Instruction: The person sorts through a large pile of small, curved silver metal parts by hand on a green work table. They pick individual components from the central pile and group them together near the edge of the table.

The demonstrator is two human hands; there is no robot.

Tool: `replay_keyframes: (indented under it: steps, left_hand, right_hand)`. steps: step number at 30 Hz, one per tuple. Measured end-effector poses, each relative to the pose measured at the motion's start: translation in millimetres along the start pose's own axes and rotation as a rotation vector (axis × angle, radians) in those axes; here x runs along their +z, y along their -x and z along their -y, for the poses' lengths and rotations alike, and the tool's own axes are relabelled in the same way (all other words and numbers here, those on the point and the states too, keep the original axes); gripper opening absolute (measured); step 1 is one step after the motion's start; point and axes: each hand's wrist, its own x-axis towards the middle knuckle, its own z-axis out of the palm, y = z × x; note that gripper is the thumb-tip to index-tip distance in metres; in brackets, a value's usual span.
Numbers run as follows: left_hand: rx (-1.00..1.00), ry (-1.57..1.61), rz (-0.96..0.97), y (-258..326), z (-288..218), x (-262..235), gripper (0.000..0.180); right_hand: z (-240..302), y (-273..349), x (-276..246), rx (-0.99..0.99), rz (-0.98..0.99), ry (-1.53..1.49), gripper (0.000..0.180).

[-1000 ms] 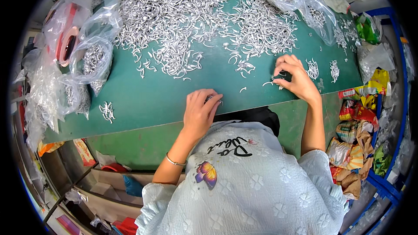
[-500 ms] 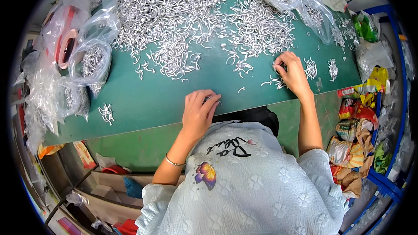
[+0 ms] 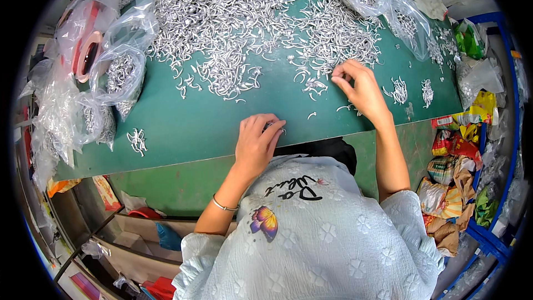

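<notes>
Small curved silvery metal pieces (image 3: 222,5) lie heaped on the flat green tabletop (image 3: 183,128), probably light, stiff, best pinched mid-curve. The left hand (image 3: 256,141) pinches some; whether the right hand (image 3: 362,92), beside the heap, grips any cannot be told.

Here the left hand (image 3: 257,140) is sitting low, back facing up, fingers curling over and the thumb lying along beside the forefinger. The left forearm (image 3: 226,193) is slanting up and rightward, running almost straight into the wrist. Across on the other side, the right hand (image 3: 360,88) is hanging farther forward, fingers bending left, thumb tip pointing the same way just beside them, contact too small to tell! The right forearm (image 3: 391,158) is standing steeper, leaning slightly left.
</notes>
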Motion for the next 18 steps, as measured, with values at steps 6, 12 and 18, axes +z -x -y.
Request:
replay_keyframes:
  steps: [6,12,18]
  left_hand:
    - [-0.003,0.001,0.003,-1,0,-2,0.028]
    - [0.0,0.001,0.002,0,1,-1,0.027]
    - [0.001,0.008,0.012,0,0,-3,0.027]
  right_hand:
    - [-6,6,20,-0.145,0.037,0.22,0.011]
    - [-6,5,19,-0.101,0.009,0.152,0.012]
    - [-8,7,25,-0.22,-0.035,0.343,0.011]
